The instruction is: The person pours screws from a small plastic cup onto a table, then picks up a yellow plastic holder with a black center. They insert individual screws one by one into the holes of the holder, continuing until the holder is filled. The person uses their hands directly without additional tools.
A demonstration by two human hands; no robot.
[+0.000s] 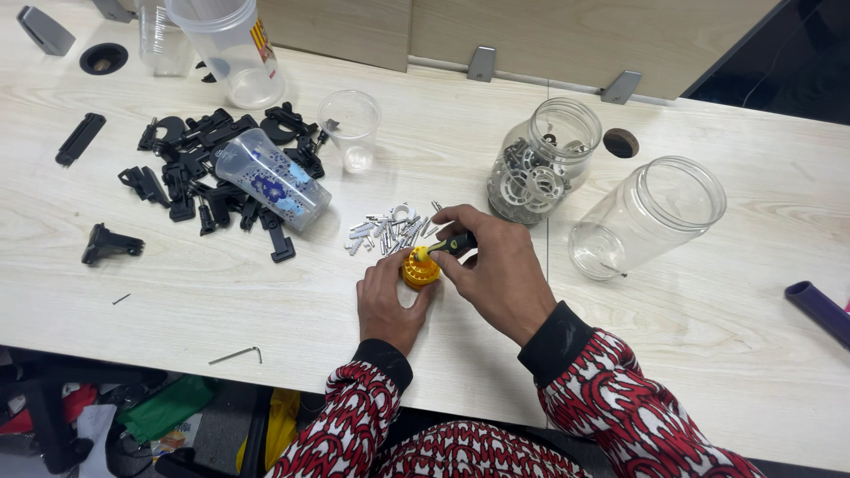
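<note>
Head view: our left hand (pixel 387 301) gripped a yellow round part (pixel 420 268) on the surface (pixel 266 301), while our right hand (pixel 492 265) clamped a black-handled screwdriver (pixel 452 245) beside loose screws (pixel 390 232).

Office desk (pixel 266 301) (cable grommets (pixel 103 58), partition panel (pixel 549 31)), strewn with hardware.

Left hand (pixel 388 301), fingers (pixel 382 265) curled in a closed grip, and right hand (pixel 496 270), fingers (pixel 452 221) pinched shut, meet at centre; both forearms in red-white patterned sleeves converge from below.
</note>
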